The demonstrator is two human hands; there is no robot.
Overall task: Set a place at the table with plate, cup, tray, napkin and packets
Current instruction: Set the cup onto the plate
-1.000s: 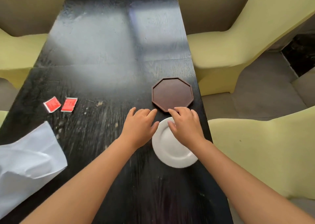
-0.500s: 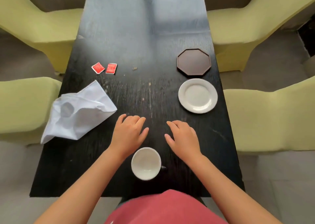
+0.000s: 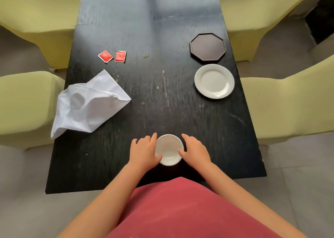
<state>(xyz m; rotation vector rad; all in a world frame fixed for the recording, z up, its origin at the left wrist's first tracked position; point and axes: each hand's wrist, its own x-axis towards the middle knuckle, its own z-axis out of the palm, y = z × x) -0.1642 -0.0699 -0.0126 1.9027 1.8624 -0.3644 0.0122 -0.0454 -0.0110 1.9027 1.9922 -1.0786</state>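
Note:
A small white cup (image 3: 169, 148) stands on the black table (image 3: 180, 114) near its front edge. My left hand (image 3: 143, 151) presses against the cup's left side and my right hand (image 3: 196, 151) against its right side, thumbs and forefingers curved around it. A white plate (image 3: 214, 81) lies at the right edge, with a dark octagonal tray (image 3: 207, 47) just beyond it. A crumpled white napkin (image 3: 86, 105) hangs over the left edge. Two red packets (image 3: 105, 56) (image 3: 120, 56) lie side by side beyond the napkin.
Yellow-green chairs (image 3: 25, 102) (image 3: 289, 100) stand close along both long sides of the table. A small crumb (image 3: 146, 55) lies near the packets. My red garment (image 3: 180, 210) fills the bottom of the view.
My hands left the plate by the tray and drew back to the front edge, closing in on both sides of the cup. My head pulled back, showing more of the table.

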